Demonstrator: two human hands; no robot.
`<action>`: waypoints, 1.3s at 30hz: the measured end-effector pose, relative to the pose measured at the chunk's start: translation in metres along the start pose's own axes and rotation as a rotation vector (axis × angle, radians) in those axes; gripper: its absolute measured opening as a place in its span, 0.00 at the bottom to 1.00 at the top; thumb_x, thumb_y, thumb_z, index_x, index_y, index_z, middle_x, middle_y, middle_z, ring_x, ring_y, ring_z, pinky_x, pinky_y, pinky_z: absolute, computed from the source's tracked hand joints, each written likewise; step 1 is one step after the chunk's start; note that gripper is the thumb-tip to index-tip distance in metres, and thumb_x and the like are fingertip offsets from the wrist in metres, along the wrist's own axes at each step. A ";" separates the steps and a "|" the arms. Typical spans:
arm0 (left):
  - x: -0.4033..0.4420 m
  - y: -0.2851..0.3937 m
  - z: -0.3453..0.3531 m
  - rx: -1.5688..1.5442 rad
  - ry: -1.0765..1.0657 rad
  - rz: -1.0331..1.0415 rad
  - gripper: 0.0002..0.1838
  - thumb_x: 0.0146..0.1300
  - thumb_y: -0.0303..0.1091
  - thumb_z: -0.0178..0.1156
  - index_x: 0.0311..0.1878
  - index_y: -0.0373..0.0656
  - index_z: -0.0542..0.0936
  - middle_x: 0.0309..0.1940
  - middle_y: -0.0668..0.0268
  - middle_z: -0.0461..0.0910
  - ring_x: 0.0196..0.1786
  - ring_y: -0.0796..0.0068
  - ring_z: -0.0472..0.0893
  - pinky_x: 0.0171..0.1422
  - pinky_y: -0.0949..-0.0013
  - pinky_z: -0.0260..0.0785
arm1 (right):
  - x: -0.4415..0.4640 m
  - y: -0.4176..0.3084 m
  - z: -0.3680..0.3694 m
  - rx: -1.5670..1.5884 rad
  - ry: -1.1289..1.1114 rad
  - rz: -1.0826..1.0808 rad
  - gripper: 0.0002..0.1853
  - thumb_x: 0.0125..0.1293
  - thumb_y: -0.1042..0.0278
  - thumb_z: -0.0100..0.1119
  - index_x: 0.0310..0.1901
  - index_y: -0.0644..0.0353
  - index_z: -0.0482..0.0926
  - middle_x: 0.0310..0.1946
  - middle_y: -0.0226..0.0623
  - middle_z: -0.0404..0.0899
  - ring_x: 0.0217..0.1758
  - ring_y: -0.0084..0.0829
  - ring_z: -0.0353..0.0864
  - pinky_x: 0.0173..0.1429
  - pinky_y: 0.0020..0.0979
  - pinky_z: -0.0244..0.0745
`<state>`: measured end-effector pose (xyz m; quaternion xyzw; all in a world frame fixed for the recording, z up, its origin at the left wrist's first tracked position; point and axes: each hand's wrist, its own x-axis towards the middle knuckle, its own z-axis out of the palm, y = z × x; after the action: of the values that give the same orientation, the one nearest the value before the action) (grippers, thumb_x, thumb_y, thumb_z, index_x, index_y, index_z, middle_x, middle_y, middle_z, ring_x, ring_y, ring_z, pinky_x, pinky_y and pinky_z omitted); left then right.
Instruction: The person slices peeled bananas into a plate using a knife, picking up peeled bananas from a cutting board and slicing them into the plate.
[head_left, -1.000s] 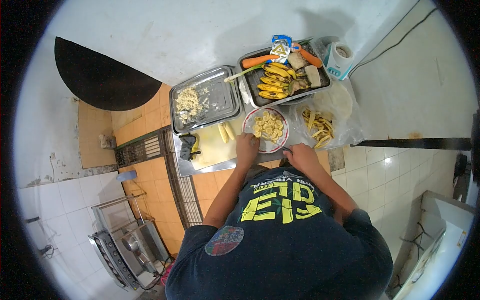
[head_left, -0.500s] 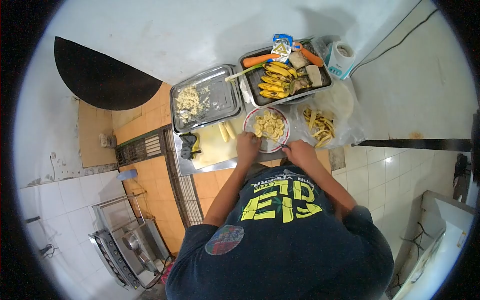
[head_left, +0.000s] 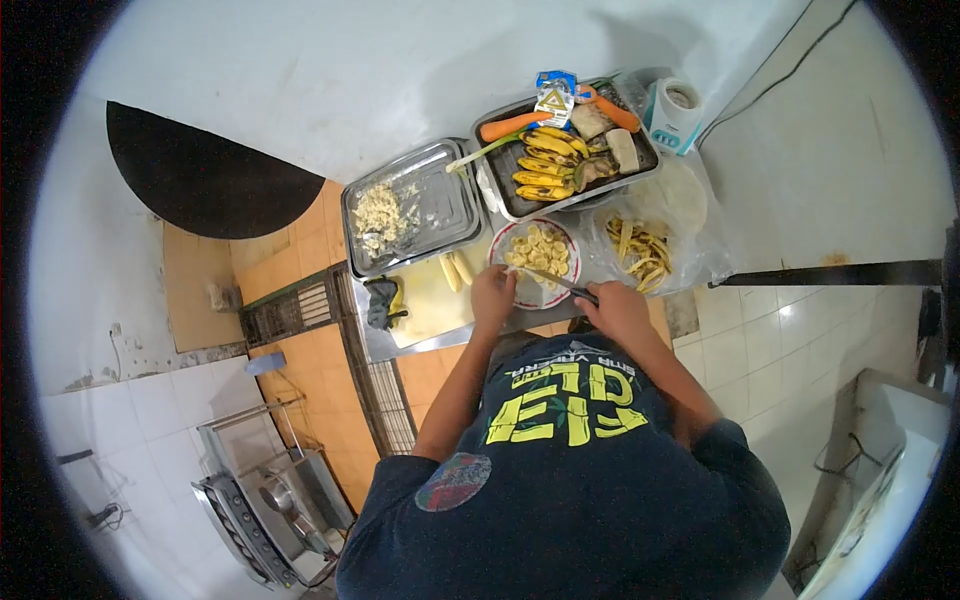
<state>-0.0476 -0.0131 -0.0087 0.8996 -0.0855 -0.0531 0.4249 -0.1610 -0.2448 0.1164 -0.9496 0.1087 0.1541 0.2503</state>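
Note:
My right hand point(head_left: 613, 308) is closed round the black handle of a knife point(head_left: 560, 281), whose blade points left over the near part of a plate point(head_left: 497, 236) with a red rim. Banana slices point(head_left: 540, 246) lie on that plate. At its near left edge my left hand point(head_left: 493, 297) is closed, fingertips at the tip of the blade; a small pale piece shows there, too small to make out. Left of the plate, two peeled bananas point(head_left: 450, 271) rest on a pale cutting board point(head_left: 428, 315).
A metal tray point(head_left: 440, 220) holds pale crumbled food. Behind the plate, another tray point(head_left: 517, 205) carries yellow bananas point(head_left: 548, 165), carrots point(head_left: 512, 126) and a blue packet point(head_left: 555, 98). Banana peels point(head_left: 640, 252) lie on clear plastic at the right, near a white and blue appliance point(head_left: 676, 115).
The knife in my right hand has turned so its blade shows more fully across the plate. My left hand stays near the plate's edge. The whole view has shifted slightly.

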 end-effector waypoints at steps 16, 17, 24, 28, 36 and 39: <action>-0.012 0.047 -0.012 0.386 -0.399 0.421 0.35 0.62 0.29 0.57 0.75 0.57 0.68 0.32 0.53 0.81 0.37 0.50 0.80 0.46 0.48 0.70 | -0.012 0.008 -0.019 -0.104 0.138 0.007 0.23 0.59 0.53 0.71 0.50 0.60 0.80 0.41 0.43 0.84 0.48 0.46 0.85 0.48 0.47 0.81; -0.013 0.047 -0.012 0.393 -0.387 0.448 0.36 0.62 0.29 0.57 0.76 0.58 0.68 0.32 0.52 0.81 0.37 0.50 0.80 0.46 0.48 0.71 | -0.014 0.008 -0.021 -0.101 0.134 0.022 0.23 0.59 0.53 0.71 0.49 0.60 0.80 0.41 0.43 0.84 0.48 0.47 0.85 0.48 0.47 0.81; -0.014 0.059 -0.019 0.459 -0.410 0.427 0.39 0.69 0.32 0.56 0.81 0.68 0.57 0.39 0.56 0.81 0.42 0.51 0.81 0.54 0.46 0.70 | -0.018 0.007 -0.026 -0.063 0.159 0.051 0.22 0.59 0.54 0.71 0.48 0.60 0.80 0.42 0.43 0.84 0.48 0.46 0.85 0.48 0.47 0.81; -0.015 0.062 -0.017 0.440 -0.455 0.448 0.39 0.68 0.31 0.56 0.81 0.68 0.57 0.38 0.56 0.80 0.42 0.51 0.81 0.52 0.48 0.70 | -0.017 0.004 -0.028 -0.077 0.132 0.058 0.22 0.59 0.54 0.71 0.48 0.60 0.79 0.42 0.43 0.84 0.47 0.46 0.85 0.47 0.47 0.81; -0.015 0.044 -0.013 0.420 -0.339 0.493 0.37 0.64 0.32 0.57 0.78 0.62 0.64 0.32 0.53 0.79 0.32 0.49 0.79 0.43 0.48 0.70 | -0.020 0.007 -0.025 -0.074 0.217 0.046 0.23 0.56 0.54 0.73 0.49 0.58 0.81 0.41 0.41 0.85 0.45 0.46 0.86 0.46 0.45 0.80; -0.015 0.043 -0.017 0.455 -0.346 0.474 0.37 0.65 0.33 0.57 0.79 0.62 0.63 0.32 0.52 0.79 0.32 0.48 0.80 0.42 0.48 0.71 | -0.020 0.007 -0.028 -0.075 0.195 0.081 0.23 0.55 0.54 0.73 0.48 0.58 0.81 0.41 0.42 0.85 0.45 0.47 0.86 0.46 0.46 0.79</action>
<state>-0.0642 -0.0236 0.0356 0.9039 -0.3719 -0.0841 0.1939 -0.1750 -0.2621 0.1439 -0.9636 0.1649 0.0747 0.1965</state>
